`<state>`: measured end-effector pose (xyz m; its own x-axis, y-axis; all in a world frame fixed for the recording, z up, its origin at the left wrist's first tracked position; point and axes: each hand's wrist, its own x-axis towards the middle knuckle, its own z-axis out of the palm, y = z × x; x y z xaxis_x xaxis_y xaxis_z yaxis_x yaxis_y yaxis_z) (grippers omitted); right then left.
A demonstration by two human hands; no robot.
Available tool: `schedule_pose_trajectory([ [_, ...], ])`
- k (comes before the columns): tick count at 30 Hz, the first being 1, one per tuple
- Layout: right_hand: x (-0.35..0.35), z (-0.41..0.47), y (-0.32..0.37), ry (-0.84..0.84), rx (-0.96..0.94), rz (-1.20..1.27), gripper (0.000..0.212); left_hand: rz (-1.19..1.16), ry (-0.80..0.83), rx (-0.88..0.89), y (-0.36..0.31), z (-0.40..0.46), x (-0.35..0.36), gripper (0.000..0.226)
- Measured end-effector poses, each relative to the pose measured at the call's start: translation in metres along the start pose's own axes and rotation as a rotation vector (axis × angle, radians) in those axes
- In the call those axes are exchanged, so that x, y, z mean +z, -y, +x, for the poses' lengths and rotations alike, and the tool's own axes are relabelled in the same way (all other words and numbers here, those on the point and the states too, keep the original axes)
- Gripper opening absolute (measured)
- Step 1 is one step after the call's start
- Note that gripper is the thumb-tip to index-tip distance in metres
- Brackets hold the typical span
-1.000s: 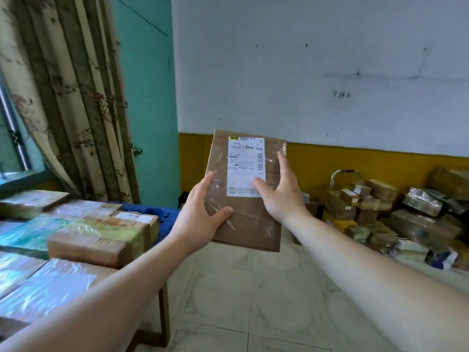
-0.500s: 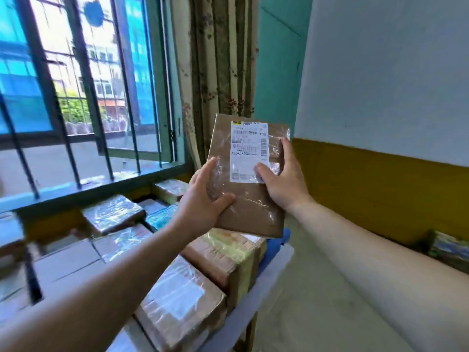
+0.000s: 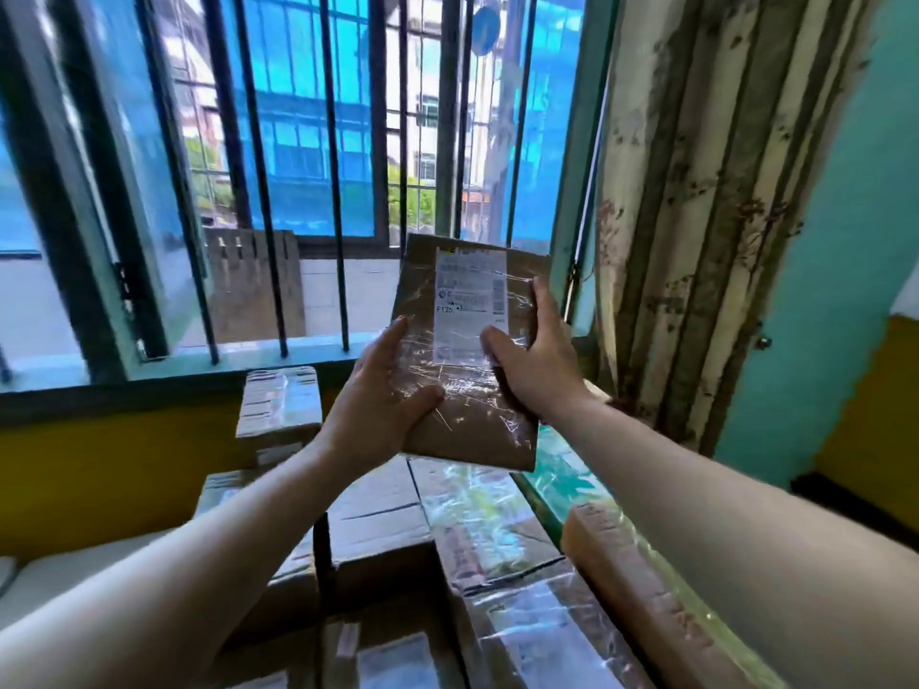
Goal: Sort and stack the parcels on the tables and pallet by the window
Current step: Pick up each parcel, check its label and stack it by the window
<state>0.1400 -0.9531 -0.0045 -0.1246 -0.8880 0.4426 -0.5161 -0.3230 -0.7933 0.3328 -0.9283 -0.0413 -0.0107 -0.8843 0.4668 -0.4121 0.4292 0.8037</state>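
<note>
Both hands, left hand (image 3: 383, 405) and right hand (image 3: 534, 370), are gripping the flat brown taped cardboard parcel (image 3: 472, 390), now swinging from the wall to centre frame above the window-side stacked boxes (image 3: 447, 529), likely nearing placement.

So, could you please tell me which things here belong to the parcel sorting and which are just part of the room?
Part of the job:
- flat brown parcel with white label, held up by left hand and right hand
- stacked boxes below
- upright box by the sill

Just there:
- barred window
- patterned curtain
- teal wall
</note>
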Motion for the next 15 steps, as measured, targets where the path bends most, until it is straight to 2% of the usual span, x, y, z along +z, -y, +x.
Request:
schedule_pose_trajectory([
  [6,0.076,0.052,-0.008,0.133,-0.034,0.096,0.084,0.22,-0.122,-0.109,0.041,0.029,-0.031,0.085],
  [11,0.128,0.091,-0.034,0.207,-0.003,0.178,0.083,0.222,-0.159,-0.19,0.068,0.057,-0.029,0.083],
  [15,0.153,0.121,-0.064,0.254,0.069,0.224,0.078,0.238,-0.161,-0.174,0.082,0.084,-0.018,0.07],
])
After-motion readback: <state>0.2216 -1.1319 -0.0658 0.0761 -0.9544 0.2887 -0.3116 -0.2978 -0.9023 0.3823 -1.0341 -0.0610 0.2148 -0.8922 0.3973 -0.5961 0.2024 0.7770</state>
